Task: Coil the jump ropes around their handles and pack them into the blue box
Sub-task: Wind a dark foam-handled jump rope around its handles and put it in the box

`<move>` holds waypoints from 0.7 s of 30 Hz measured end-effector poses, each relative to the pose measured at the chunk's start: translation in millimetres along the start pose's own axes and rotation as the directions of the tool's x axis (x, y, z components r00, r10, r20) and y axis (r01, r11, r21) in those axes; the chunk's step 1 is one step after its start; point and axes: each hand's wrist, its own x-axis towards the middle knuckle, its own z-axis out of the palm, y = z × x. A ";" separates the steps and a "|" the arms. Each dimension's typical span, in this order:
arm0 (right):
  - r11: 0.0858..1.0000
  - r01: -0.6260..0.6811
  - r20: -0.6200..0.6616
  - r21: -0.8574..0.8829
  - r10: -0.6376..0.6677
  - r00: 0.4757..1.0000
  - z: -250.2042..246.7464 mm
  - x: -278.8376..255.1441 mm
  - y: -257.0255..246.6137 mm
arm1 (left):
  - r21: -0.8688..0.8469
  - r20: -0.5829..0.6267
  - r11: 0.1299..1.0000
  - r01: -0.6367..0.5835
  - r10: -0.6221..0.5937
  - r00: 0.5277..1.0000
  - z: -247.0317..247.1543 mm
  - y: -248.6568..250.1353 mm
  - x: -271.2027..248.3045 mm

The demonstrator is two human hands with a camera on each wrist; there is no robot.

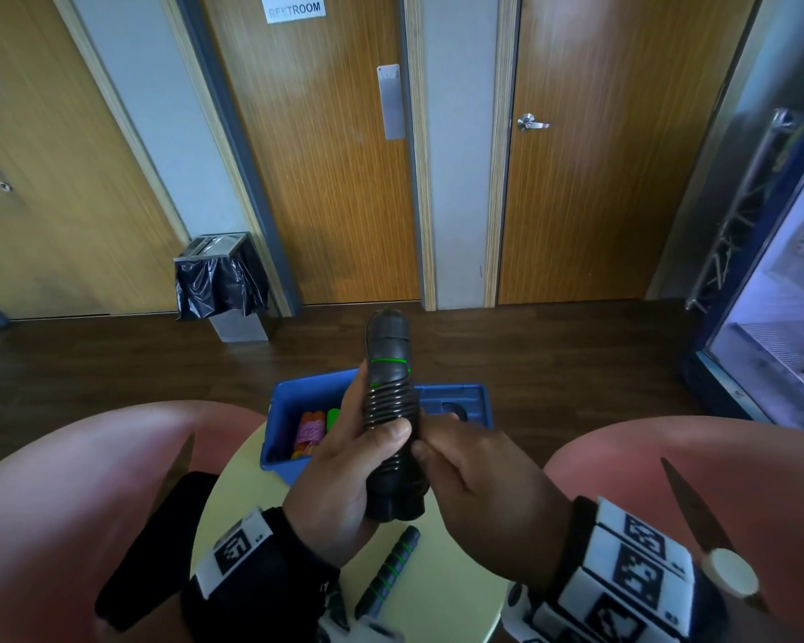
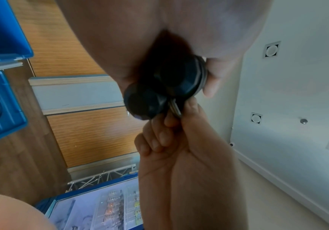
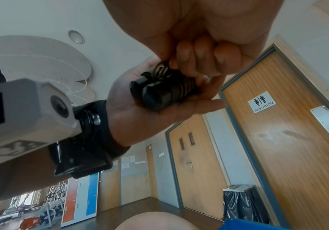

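Note:
A pair of black jump-rope handles point(image 1: 389, 401) with green rings stands upright in front of me, dark rope coiled round their middle. My left hand point(image 1: 353, 461) grips the handles point(image 2: 159, 88) from the left, thumb across the coils. My right hand point(image 1: 460, 461) pinches the rope point(image 3: 160, 70) against the handles' point(image 3: 155, 93) right side. Behind them the open blue box point(image 1: 293, 457) sits on the round table point(image 1: 437, 591), with a pink-coiled rope point(image 1: 308, 431) and a green piece point(image 1: 333, 417) inside. A second handle, black with green wrap point(image 1: 388, 570), lies on the table below my hands.
Two pink chairs point(image 1: 61, 494) flank the small yellow table. A bin with a black liner point(image 1: 221, 283) stands by the wooden doors point(image 1: 326, 178). A glass-fronted fridge point(image 1: 780, 327) is at the right. The box's lid point(image 1: 456, 401) lies open toward the right.

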 end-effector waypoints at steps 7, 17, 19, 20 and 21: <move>0.987 -0.112 0.028 0.111 0.110 0.994 2.6 8.3 -6.3 | 0.011 -0.013 1.000 -0.019 0.019 1.000 -8.2 3.4 -0.2; 0.968 -0.251 0.011 0.018 0.251 0.968 14.7 42.1 -9.3 | -0.041 -0.066 0.993 -0.114 0.111 0.992 -30.0 11.7 16.5; 0.966 -0.249 -0.060 -0.061 0.246 0.967 19.3 46.3 -13.9 | -0.055 -0.081 0.990 -0.126 0.122 0.989 -37.7 17.4 19.1; 0.966 -0.246 -0.094 -0.078 0.238 0.967 21.5 48.5 -16.9 | -0.054 -0.083 0.990 -0.133 0.128 0.988 -42.7 21.1 19.8; 0.968 -0.235 -0.111 -0.085 0.225 0.968 23.5 50.8 -21.0 | -0.042 -0.082 0.989 -0.141 0.138 0.987 -48.5 24.7 19.9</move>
